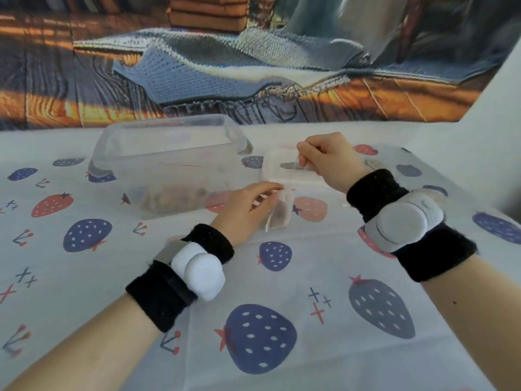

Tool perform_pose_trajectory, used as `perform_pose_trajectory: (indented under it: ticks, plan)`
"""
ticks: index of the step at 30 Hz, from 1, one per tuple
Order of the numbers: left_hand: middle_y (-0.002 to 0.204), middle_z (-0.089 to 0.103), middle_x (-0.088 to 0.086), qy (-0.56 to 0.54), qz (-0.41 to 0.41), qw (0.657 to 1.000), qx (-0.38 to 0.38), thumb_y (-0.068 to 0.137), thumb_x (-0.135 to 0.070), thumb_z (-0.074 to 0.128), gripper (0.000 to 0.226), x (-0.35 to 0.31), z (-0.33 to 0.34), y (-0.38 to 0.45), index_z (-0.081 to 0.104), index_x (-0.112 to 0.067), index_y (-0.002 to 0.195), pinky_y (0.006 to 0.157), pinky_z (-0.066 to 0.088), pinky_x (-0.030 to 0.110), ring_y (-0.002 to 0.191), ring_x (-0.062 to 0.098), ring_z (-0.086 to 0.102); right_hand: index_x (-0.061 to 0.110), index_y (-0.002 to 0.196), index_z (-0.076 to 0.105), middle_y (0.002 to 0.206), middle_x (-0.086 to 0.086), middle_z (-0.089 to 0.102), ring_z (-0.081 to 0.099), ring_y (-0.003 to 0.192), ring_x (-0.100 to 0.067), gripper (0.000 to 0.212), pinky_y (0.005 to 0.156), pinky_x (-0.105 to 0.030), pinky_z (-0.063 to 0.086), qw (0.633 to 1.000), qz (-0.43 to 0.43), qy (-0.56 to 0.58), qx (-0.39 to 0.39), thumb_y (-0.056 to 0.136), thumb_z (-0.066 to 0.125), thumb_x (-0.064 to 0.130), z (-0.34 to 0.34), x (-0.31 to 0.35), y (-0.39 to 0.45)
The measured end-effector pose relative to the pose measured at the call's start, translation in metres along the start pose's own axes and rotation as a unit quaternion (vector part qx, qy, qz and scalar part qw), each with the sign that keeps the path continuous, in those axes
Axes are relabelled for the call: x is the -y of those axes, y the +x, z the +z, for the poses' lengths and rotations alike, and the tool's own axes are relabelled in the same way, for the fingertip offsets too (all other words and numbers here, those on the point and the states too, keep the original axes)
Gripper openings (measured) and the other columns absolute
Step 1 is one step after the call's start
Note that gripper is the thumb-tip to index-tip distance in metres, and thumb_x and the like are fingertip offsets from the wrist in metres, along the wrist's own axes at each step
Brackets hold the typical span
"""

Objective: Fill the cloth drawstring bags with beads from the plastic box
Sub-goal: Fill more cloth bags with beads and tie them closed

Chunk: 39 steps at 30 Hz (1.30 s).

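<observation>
A clear plastic box (169, 165) stands on the table at centre left, with brownish beads (172, 197) lying along its bottom. Just right of it hangs a small sheer white drawstring bag (282, 213) with a dark clump of beads showing through its lower part. My left hand (245, 213) pinches the bag's upper edge from the left. My right hand (327, 162) is raised behind and above the bag, fingers curled round a thin white drawstring (298, 159). The blur hides the bag's mouth.
A white tablecloth (282, 292) printed with blue and red strawberries covers the table. A printed backdrop (225, 66) hangs along the far edge. Black wristbands with white sensors sit on both wrists. A pale wall rises at the right.
</observation>
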<state>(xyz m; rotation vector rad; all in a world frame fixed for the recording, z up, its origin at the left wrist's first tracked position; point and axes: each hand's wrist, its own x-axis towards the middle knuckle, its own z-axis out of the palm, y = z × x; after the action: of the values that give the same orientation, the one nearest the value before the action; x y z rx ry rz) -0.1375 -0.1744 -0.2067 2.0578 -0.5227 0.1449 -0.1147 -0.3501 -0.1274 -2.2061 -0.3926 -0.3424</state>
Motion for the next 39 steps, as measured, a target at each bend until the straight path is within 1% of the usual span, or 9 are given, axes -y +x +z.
perform_pose_trajectory:
  ticks: [5,9,14,17,21,25,27,31,39]
  plan:
    - [0.117,0.06,-0.001,0.004,-0.001,1.0,0.016,0.097,-0.014,0.048,0.027,-0.018,0.022,0.009,0.061,-0.019,0.12,0.077,0.049,0.013,0.097,0.003,0.056,0.005,0.068,0.062,0.063,-0.008,0.054,0.048,0.055,-0.02,0.034,0.053,-0.024,0.038,0.976,0.141,-0.153,-0.062,0.095,0.046,0.018,-0.058,-0.041,0.003]
    - [0.11,0.065,-0.005,0.017,0.037,0.999,0.003,0.094,-0.003,0.049,0.027,-0.024,0.016,0.008,0.067,-0.02,0.105,0.077,0.046,0.011,0.091,-0.006,0.055,0.0,0.097,0.063,0.1,-0.022,0.064,0.061,0.091,-0.039,0.03,0.081,-0.041,0.05,0.895,0.299,-0.298,-0.145,0.094,0.046,0.025,-0.072,-0.068,-0.001]
    - [0.091,0.066,-0.012,0.029,0.083,0.991,-0.103,0.088,0.007,0.051,0.03,-0.033,-0.014,-0.007,0.07,-0.016,0.093,0.07,0.04,0.006,0.08,-0.008,0.057,-0.004,0.12,0.047,0.122,-0.024,0.054,0.054,0.107,-0.04,0.04,0.081,-0.039,0.042,0.909,0.268,-0.305,-0.096,0.098,0.038,0.028,-0.039,-0.045,0.003]
    - [0.09,0.067,-0.005,0.092,0.128,0.964,-0.213,0.084,0.009,0.05,0.031,-0.032,-0.052,-0.023,0.069,-0.014,0.09,0.084,0.044,0.015,0.088,0.003,0.06,0.001,0.116,0.047,0.11,-0.018,0.055,0.051,0.091,-0.031,0.027,0.067,-0.032,0.041,0.948,0.226,-0.211,-0.077,0.094,0.04,0.015,-0.027,-0.023,0.013]
    - [0.102,0.066,0.004,0.205,0.103,0.925,-0.302,0.082,0.002,0.052,0.026,-0.012,-0.115,-0.036,0.066,-0.011,0.099,0.096,0.041,0.034,0.102,0.02,0.057,0.005,0.088,0.052,0.074,-0.01,0.045,0.041,0.066,-0.022,0.011,0.052,-0.025,0.031,0.986,0.166,0.011,-0.005,0.091,0.041,0.006,-0.005,0.019,0.027]
    - [0.121,0.06,0.006,0.373,-0.037,0.902,-0.214,0.086,-0.029,0.067,0.044,0.014,-0.162,-0.052,0.055,-0.017,0.125,0.104,0.026,0.046,0.11,0.029,0.052,0.011,0.067,0.053,0.063,-0.003,0.041,0.034,0.051,-0.015,0.028,0.038,-0.016,0.029,0.984,0.094,0.148,0.023,0.09,0.042,0.001,0.026,0.072,0.038]
    - [0.113,0.062,0.002,0.368,-0.036,0.911,-0.182,0.084,-0.03,0.069,0.038,0.019,-0.168,-0.063,0.059,-0.019,0.119,0.099,0.029,0.044,0.111,0.027,0.051,0.01,0.067,0.053,0.061,-0.005,0.041,0.033,0.049,-0.015,0.028,0.037,-0.015,0.027,0.974,0.087,0.199,0.068,0.09,0.042,-0.002,0.042,0.093,0.043]
    - [0.089,0.065,-0.01,0.325,0.017,0.927,-0.187,0.076,-0.041,0.063,0.024,0.008,-0.168,-0.082,0.07,-0.024,0.092,0.089,0.028,0.035,0.095,0.015,0.052,0.007,0.072,0.055,0.065,-0.007,0.045,0.033,0.05,-0.015,0.026,0.04,-0.017,0.029,0.961,0.107,0.2,0.159,0.092,0.041,-0.001,0.071,0.116,0.053]
    - [0.078,0.061,-0.016,0.354,0.056,0.921,-0.155,0.07,-0.046,0.063,0.029,0.009,-0.162,-0.098,0.073,-0.026,0.089,0.076,0.019,0.027,0.082,0.0,0.043,0.007,0.076,0.062,0.061,-0.004,0.052,0.038,0.052,-0.015,0.026,0.047,-0.021,0.037,0.941,0.109,0.093,0.307,0.09,0.045,-0.007,0.112,0.111,0.056]
